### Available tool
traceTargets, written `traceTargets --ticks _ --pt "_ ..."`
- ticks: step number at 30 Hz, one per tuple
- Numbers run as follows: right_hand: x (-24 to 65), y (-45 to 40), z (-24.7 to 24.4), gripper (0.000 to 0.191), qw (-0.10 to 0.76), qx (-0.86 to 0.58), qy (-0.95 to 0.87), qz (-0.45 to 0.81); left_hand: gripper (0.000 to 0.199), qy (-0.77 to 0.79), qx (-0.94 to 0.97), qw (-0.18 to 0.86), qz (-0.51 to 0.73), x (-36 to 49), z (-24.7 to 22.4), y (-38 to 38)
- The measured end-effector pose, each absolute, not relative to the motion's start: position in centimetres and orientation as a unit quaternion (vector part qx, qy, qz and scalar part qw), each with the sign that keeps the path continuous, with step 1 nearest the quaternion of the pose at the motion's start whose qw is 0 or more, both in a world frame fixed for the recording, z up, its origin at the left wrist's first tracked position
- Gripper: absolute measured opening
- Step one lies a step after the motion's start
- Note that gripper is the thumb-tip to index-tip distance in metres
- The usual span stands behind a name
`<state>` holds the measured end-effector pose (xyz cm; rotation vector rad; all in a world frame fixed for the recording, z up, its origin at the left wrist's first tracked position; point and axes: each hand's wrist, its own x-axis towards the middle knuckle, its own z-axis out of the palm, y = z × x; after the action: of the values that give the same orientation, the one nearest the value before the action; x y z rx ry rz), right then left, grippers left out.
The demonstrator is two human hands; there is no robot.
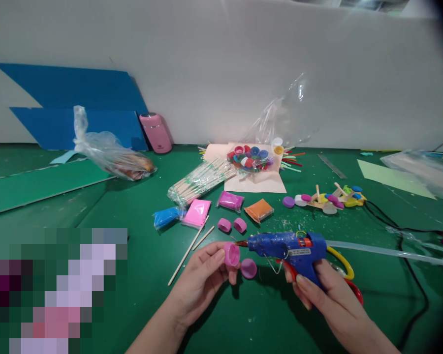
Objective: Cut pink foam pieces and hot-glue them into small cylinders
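The cap (232,255) is pinched in my left hand (204,275), the glue gun (276,244) gripped in my right hand (330,290), nozzle (242,243) just beside the cap (gluing looks unfinished). Three caps (248,269) nearby lie loose, apparently unglued.

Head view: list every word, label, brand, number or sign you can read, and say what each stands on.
No text is readable.
White label on the blue glue gun: print too small to read.
Small mark on the pink flask: too blurred to read.
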<state>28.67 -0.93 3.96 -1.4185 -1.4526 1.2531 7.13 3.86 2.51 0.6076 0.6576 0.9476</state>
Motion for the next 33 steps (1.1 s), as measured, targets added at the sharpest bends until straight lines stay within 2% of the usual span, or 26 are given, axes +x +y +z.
traceTargets --ticks 5,22,33 --pt "28.88 -0.95 3.92 0.023 0.341 -0.550 -0.576 0.500 0.017 0.301 0.282 0.797 0.442 7.08 2.53 3.82" --pt "28.61 -1.14 3.93 0.022 0.374 -0.552 -0.561 0.491 0.018 0.295 0.282 0.798 0.444 7.10 2.32 3.92" --pt "28.96 -0.79 4.33 0.020 0.342 -0.555 -0.575 0.494 0.018 0.294 0.286 0.796 0.445 7.10 2.40 3.87"
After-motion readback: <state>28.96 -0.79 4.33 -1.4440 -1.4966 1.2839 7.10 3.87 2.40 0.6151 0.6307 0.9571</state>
